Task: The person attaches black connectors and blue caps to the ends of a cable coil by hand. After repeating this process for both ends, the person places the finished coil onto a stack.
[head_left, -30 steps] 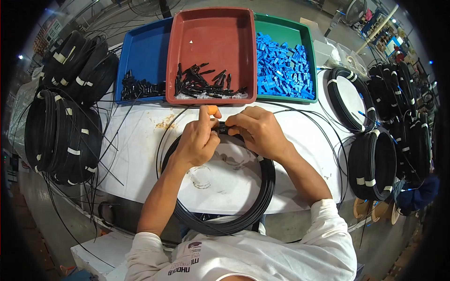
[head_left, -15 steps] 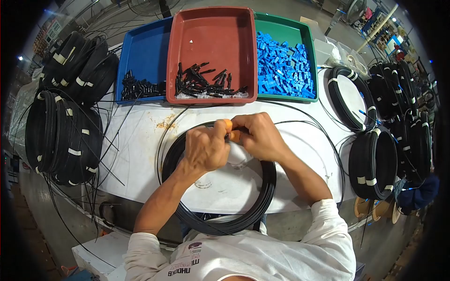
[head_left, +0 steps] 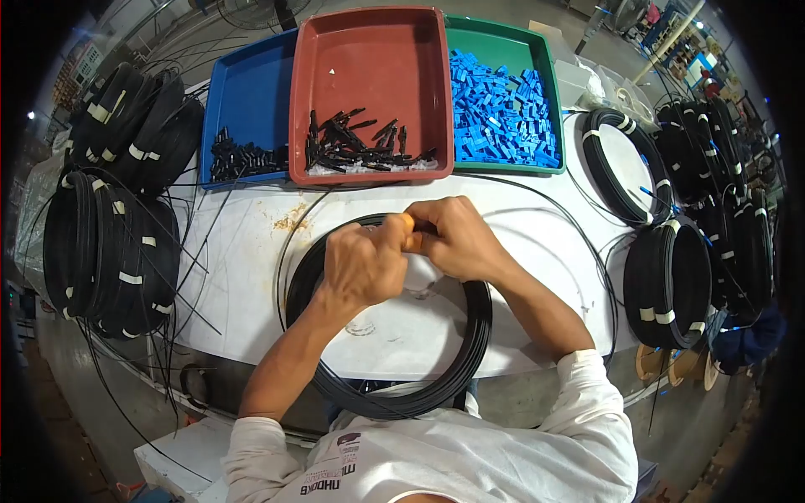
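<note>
Seen from the head camera, a large round coil of thin black cable (head_left: 480, 335) lies flat on the white surface (head_left: 251, 277), directly in front of the person. Its near arc hangs over the surface's front edge, towards the person's white shirt.

Both hands meet over the far arc of this coil. The left hand (head_left: 365, 264) is curled into a loose fist with its knuckles up. An orange cover on one fingertip (head_left: 407, 222) shows where it presses against the other hand. The right hand (head_left: 457, 239) is also closed, its fingers bent down and pinched against the left. Whatever small piece they grip between them is hidden by the fingers.

Three trays sit side by side beyond the hands:
- a blue plastic tray (head_left: 251, 84) holding small black sleeves (head_left: 243, 158)
- a red plastic tray (head_left: 369, 59) holding slim black connector pieces (head_left: 360, 144)
- a green plastic tray (head_left: 503, 29) filled with small blue plastic blocks (head_left: 499, 109)

Taped bundles of black cable (head_left: 109, 243) are stacked at the left edge of the surface. More taped cable coils (head_left: 671, 285) stand at the right.
</note>
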Demonstrator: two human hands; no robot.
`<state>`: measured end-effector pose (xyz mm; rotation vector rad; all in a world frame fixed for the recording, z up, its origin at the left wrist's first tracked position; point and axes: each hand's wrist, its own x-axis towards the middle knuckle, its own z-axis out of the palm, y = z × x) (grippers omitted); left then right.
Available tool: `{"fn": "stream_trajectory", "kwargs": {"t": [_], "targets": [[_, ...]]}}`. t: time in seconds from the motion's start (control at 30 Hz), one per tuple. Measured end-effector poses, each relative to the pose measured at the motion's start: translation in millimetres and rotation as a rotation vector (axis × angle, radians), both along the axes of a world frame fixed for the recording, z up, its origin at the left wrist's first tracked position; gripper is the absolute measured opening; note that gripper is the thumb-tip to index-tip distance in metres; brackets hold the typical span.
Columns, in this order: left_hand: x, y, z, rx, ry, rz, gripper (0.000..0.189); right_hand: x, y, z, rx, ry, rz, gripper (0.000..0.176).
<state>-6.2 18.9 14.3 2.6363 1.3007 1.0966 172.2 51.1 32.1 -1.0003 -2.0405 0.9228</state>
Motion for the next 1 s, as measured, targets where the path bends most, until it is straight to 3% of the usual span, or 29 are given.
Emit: {"fn": "stream_trajectory", "kwargs": {"t": [0.03, 0.1, 0.17, 0.2, 0.27, 0.3, 0.33, 0.4, 0.43, 0.47, 0.53, 0.57, 0.6, 0.67, 0.7, 0.73, 0.83, 0.87, 0.93, 1.0], "targets": [[-0.4, -1.3, -2.4, 0.086, 0.064, -0.003, 0.023, 2.8, 2.7, 4.5, -0.384, -0.041, 0.041, 0.013], [-3.8, 0.0, -6.9, 0.171, 0.133, 0.004, 0.024, 2.4, 5.2, 1.9, -0.363, 0.005, 0.048, 0.012], [-4.7, 7.2, -10.1, -0.113, -0.060, -0.005, 0.026, 4.3, 3.0, 7.2, -0.278, -0.004, 0.026, 0.013], [-6.4, 9.0, -12.9, -0.113, -0.062, -0.003, 0.026, 3.6, 1.2, 6.4, -0.278, -0.006, 0.028, 0.013], [-15.7, 15.1, -15.8, -0.706, -0.804, -0.168, 0.029, 0.0, -1.5, 3.0, 0.220, 0.067, 0.036, 0.016], [-21.3, 17.6, -11.5, -0.933, -0.924, -0.208, 0.029, -2.5, -1.0, -3.1, 0.438, 0.032, 0.021, 0.019], [-20.6, 16.6, -12.5, -0.934, -0.921, -0.207, 0.029, -2.6, -0.8, -7.2, 0.437, 0.035, 0.019, 0.019], [-15.6, 13.3, -12.1, -0.680, -0.677, -0.192, 0.030, -5.0, -0.6, -9.8, 0.774, -0.085, 0.015, 0.021], [-11.9, 10.6, -9.4, -0.442, -0.524, -0.137, 0.031, -5.2, -3.5, -8.1, 0.690, -0.080, -0.003, 0.017], [-10.9, 8.1, -5.1, -0.448, -0.523, -0.139, 0.031, -5.2, -4.7, -5.3, 0.684, -0.080, -0.006, 0.017], [-8.3, 4.6, 0.9, -0.123, -0.133, -0.054, 0.031, -3.6, -4.3, 2.1, -0.070, 0.006, 0.003, 0.013], [-7.4, 5.4, -5.1, -0.068, -0.030, -0.081, 0.030, 0.7, 4.8, 13.6, -0.437, -0.160, 0.041, 0.011], [-8.1, 5.7, -6.2, -0.069, -0.033, -0.082, 0.030, 0.7, 2.8, 7.5, -0.439, -0.163, 0.040, 0.011], [-13.0, 9.5, -6.4, -0.322, -0.087, -0.066, 0.033, -1.5, 0.1, -8.2, -0.342, -0.001, 0.016, 0.013], [-15.7, 17.8, -20.1, -0.300, -0.311, -0.139, 0.031, -3.4, -0.7, -6.3, -0.197, 0.048, 0.033, 0.017], [-20.5, 19.4, -23.3, -0.295, -0.312, -0.139, 0.031, -4.8, -1.9, -5.8, -0.192, 0.047, 0.034, 0.017], [-27.8, 22.3, -15.7, -0.952, -0.804, -0.252, 0.033, -8.9, -2.3, -14.4, 0.471, 0.017, -0.048, 0.025], [-28.3, 20.5, -11.0, -0.951, -0.802, -0.248, 0.033, -10.6, 0.2, -22.3, 0.471, 0.022, -0.047, 0.025], [-27.4, 17.4, -3.8, -1.132, -0.929, -0.270, 0.033, -12.9, 2.8, -28.1, 0.853, 0.060, -0.014, 0.029], [-22.5, 19.7, -19.9, -1.088, -0.921, -0.305, 0.034, -10.9, 1.2, -24.5, 0.883, 0.032, -0.010, 0.026]]}}
